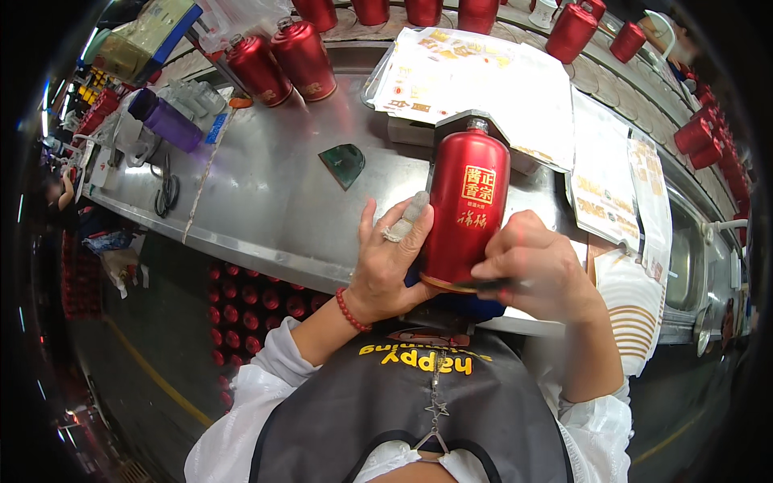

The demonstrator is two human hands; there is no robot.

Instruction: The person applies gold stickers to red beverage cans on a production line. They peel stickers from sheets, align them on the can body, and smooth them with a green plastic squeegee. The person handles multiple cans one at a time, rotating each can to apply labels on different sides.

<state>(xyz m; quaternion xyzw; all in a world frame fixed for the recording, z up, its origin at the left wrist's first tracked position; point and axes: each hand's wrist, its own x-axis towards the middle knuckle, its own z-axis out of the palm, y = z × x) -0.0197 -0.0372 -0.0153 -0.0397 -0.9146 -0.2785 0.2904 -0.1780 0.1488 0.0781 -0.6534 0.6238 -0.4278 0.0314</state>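
Note:
A glossy red bottle (468, 201) with gold lettering lies tilted in front of me, its neck pointing away, resting in a dark angular holder (506, 135). My left hand (392, 259) grips its lower left side; one finger is wrapped in pale tape, and the other fingertips stand off the bottle. At the base end, my right hand (538, 262) is closed on a thin dark strip-like tool (483, 285) held against the bottle's lower edge. Motion smears that hand and the tool, so its exact kind is unclear. A dark green flat piece (342, 165) lies on the metal table to the left.
Sheets of gold-printed labels (475, 84) are stacked beyond the bottle, with more label sheets (604, 181) at right. Two red bottles (283, 64) stand at the back left. Scissors (167, 189) and a purple bottle (167, 121) are farther left. Several red bottles line a conveyor (515, 30) behind.

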